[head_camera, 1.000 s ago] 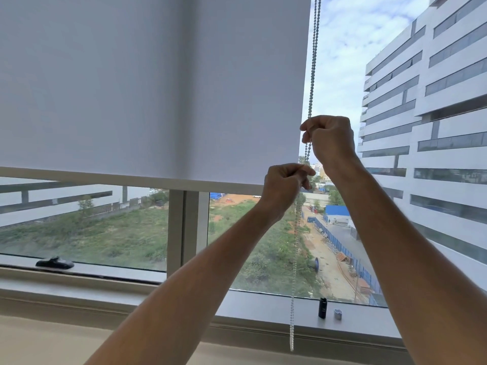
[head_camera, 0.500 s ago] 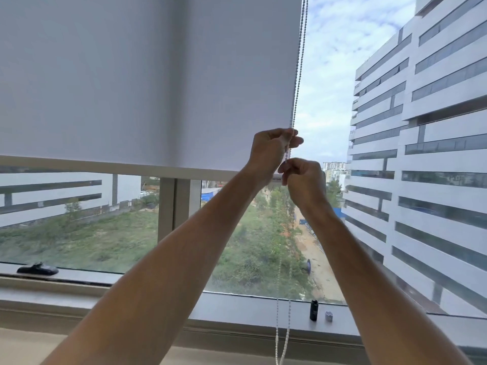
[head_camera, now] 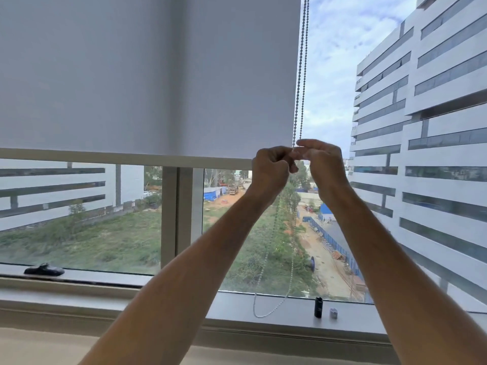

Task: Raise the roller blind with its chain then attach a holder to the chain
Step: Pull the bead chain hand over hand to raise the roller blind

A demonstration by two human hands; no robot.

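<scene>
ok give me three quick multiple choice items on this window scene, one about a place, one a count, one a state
1. Where is the small black cylinder?
A. on the sill, right of the hanging chain loop
B. in the left hand
C. beside the black window handle

2. How many small items stand together on the sill near the loop?
A. one
B. two
C. four

3. How far up is the roller blind?
A. fully down
B. partly raised
C. fully rolled up

Answers: 1 A, it stands by the small grey piece, right of the loop. 2 B, only the cylinder and the grey piece. 3 B, glass shows below its bottom bar.
</scene>
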